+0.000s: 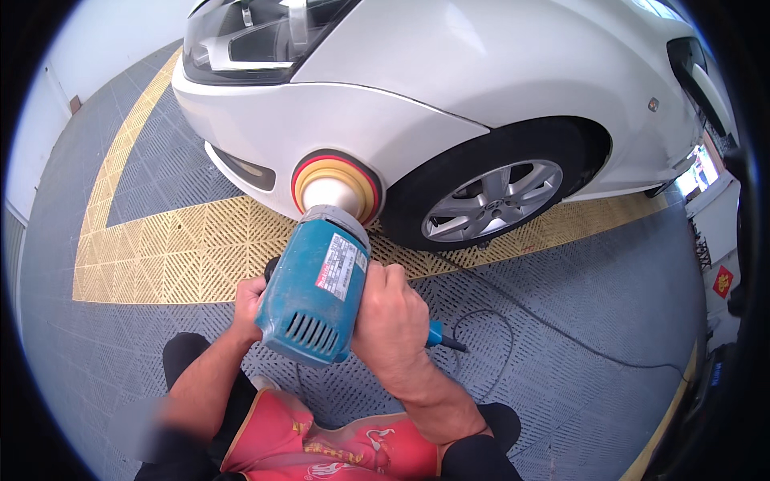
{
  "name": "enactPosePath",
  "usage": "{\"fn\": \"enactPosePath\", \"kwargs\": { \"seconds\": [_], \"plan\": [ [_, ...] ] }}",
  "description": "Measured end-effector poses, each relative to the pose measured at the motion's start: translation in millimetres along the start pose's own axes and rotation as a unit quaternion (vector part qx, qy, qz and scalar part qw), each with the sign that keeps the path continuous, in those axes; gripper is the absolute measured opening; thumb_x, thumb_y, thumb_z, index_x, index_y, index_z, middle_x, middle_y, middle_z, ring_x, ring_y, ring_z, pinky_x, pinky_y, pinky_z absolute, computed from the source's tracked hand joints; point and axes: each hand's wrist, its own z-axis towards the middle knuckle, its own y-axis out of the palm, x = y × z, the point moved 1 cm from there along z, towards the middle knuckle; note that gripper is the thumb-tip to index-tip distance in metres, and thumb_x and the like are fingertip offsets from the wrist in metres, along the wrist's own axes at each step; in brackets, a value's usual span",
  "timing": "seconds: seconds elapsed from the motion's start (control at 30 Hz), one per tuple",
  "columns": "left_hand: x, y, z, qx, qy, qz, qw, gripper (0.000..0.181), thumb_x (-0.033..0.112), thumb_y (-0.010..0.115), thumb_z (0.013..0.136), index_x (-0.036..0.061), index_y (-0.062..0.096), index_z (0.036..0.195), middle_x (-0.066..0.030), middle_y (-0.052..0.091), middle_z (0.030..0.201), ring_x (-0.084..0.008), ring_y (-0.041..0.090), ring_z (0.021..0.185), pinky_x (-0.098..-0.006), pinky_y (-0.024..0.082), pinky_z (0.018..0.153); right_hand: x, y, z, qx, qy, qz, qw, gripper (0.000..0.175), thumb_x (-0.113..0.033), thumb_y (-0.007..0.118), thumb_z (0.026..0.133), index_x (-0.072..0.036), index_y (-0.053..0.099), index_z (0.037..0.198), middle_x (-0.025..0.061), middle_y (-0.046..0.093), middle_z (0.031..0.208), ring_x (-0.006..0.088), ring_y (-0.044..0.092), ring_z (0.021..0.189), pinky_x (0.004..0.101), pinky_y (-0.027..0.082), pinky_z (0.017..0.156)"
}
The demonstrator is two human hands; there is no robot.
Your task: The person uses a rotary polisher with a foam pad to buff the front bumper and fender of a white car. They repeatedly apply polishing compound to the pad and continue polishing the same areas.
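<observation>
A teal Makita rotary polisher (301, 282) is held between my two hands. My left hand (249, 306) grips a black side handle (272, 269) on the tool's left, partly hidden by the motor housing. My right hand (391, 318) is closed around the rear handle on the other side, whose teal end (434, 332) shows past my wrist. The round polishing pad (337, 174), ringed in yellow, red and black, lies against the white front bumper (258, 120) of a car, just ahead of the front wheel (493, 201). Whether the pad spins cannot be told.
A power cord (541, 324) runs and loops across the grey slatted floor tiles (589, 294), with a yellow tile strip (168, 252) under the bumper. Above are the headlight (252, 48) and fender (511, 72). A red apron (337, 439) covers my lap.
</observation>
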Motion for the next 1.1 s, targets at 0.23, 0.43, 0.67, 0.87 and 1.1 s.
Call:
{"fn": "enactPosePath", "kwargs": {
  "seconds": [0.23,0.43,0.67,0.87,1.1],
  "plan": [
    [-25,48,-23,-0.126,0.092,-0.040,0.987,0.036,0.030,0.064,0.105,0.0017,0.071,0.085,-0.0002,0.064,0.066,-0.0080,0.058,0.059,-0.0269,0.047,0.055,-6,-12,2,-0.049,-0.033,-0.161,0.985,0.023,-0.010,0.075,0.079,-0.002,0.060,0.094,0.0136,0.064,0.087,0.0305,0.073,0.075,0.0406,0.061,0.067],
    [-33,63,-57,-0.263,-0.184,-0.083,0.943,0.046,0.043,0.062,0.107,0.0045,0.064,0.081,0.0010,0.058,0.061,-0.0109,0.056,0.055,-0.0269,0.043,0.050,55,-5,-43,-0.183,0.107,-0.074,0.974,0.034,-0.018,0.081,0.079,0.000,0.066,0.104,0.0207,0.071,0.097,0.0422,0.075,0.085,0.0490,0.062,0.076],
    [0,72,-52,-0.230,0.020,0.173,0.958,0.045,0.044,0.072,0.098,0.0009,0.070,0.086,-0.0173,0.061,0.061,-0.0328,0.064,0.057,-0.0433,0.052,0.058,114,30,-96,-0.031,0.082,0.128,0.988,0.042,-0.019,0.083,0.078,-0.003,0.068,0.114,0.0165,0.072,0.103,0.0412,0.074,0.084,0.0462,0.060,0.070],
    [44,78,-9,-0.150,0.258,0.174,0.938,0.031,0.027,0.084,0.082,0.0026,0.073,0.097,-0.0177,0.069,0.073,-0.0364,0.069,0.062,-0.0420,0.054,0.058,130,10,-37,0.194,-0.117,0.076,0.971,0.029,-0.011,0.082,0.078,0.000,0.072,0.103,0.0142,0.070,0.094,0.0293,0.073,0.074,0.0369,0.059,0.058],
    [58,79,24,-0.125,0.280,0.191,0.933,0.026,0.026,0.076,0.087,0.0019,0.069,0.092,-0.0167,0.063,0.066,-0.0355,0.065,0.058,-0.0415,0.051,0.056,118,-4,-6,0.179,-0.059,0.078,0.979,0.028,-0.011,0.079,0.079,-0.001,0.071,0.104,0.0133,0.068,0.091,0.0312,0.073,0.073,0.0383,0.059,0.060]
  ]
}}
